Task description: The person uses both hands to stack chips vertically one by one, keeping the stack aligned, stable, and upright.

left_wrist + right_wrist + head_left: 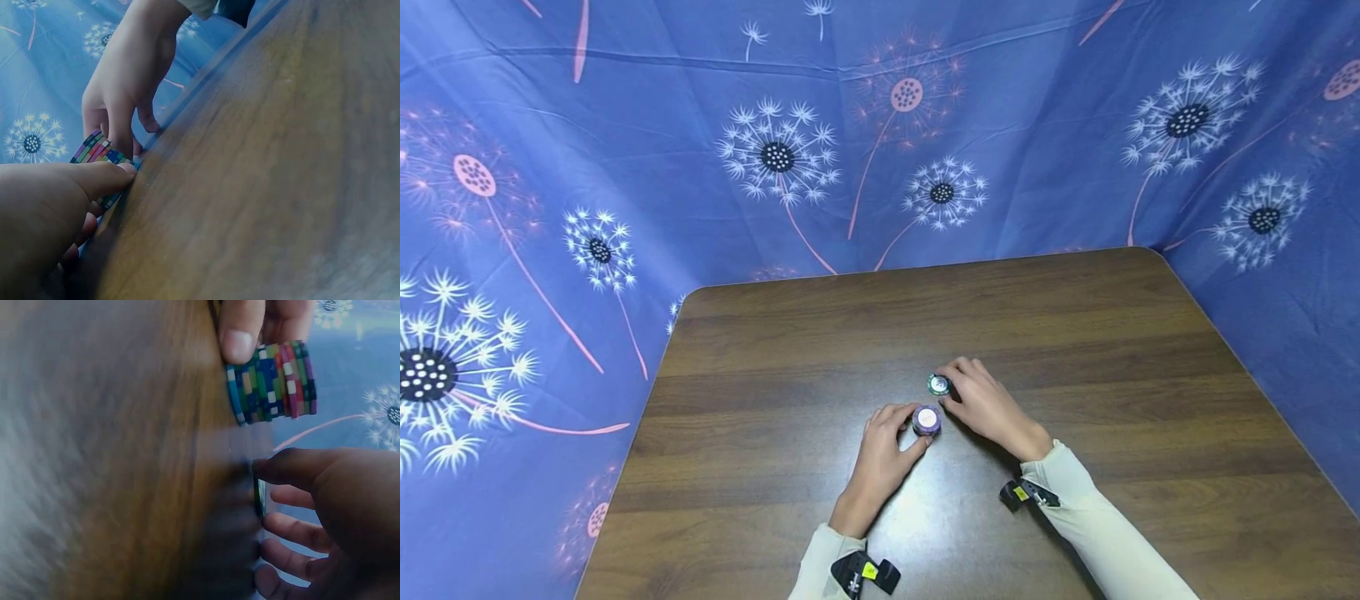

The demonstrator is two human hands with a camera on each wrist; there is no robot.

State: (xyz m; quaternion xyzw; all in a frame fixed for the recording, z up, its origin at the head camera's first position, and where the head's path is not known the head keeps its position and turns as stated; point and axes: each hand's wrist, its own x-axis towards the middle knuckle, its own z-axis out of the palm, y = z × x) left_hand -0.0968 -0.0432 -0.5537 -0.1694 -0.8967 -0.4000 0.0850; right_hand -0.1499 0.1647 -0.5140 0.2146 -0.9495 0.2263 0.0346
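Observation:
A stack of poker chips (927,419), with a purple-edged chip on top, stands on the wooden table. My left hand (883,457) grips the lower part of this stack between thumb and fingers. In the right wrist view the stack (273,383) shows several chips with mixed green, red, blue and purple edges, and the left thumb (239,345) presses near its base. Just beyond it, a single green-edged poker chip (938,384) lies flat at the tabletop. The thumb and fingers of my right hand (988,407) pinch that chip by its edge.
The brown wood-grain table (760,467) has rounded far corners. Behind and beside it hangs a blue cloth (1037,150) with dandelion prints. Black camera straps sit on both wrists, such as the right wrist strap (1030,493).

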